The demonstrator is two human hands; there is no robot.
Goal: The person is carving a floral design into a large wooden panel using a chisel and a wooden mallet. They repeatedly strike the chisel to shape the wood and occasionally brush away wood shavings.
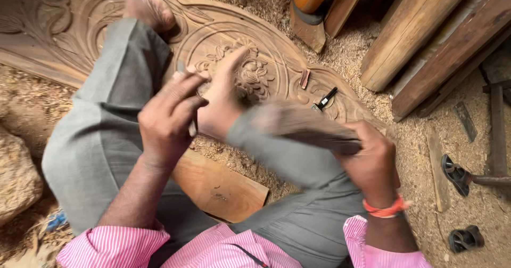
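On the floor: carved wooden panel (277,71), reddish brown, floral rosette inside ringed arcs — sawdust all round.
Left hand (167,119): clenched round a slim chisel (186,100), its tip down on the rosette.
Right hand (372,164): gripping a wooden mallet (303,127), blurred, across the knee.
Packages, labels: none I can make out.
Nearby: small black tool (324,98) lying on the panel; plain board (218,185) under the legs; timber planks (426,33) at upper right.

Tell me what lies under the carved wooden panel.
Around the carved wooden panel only sawdust shows, spreading from its curved edge. A plain board lies near it under the person's legs. What is directly beneath the panel is covered and cannot be seen.
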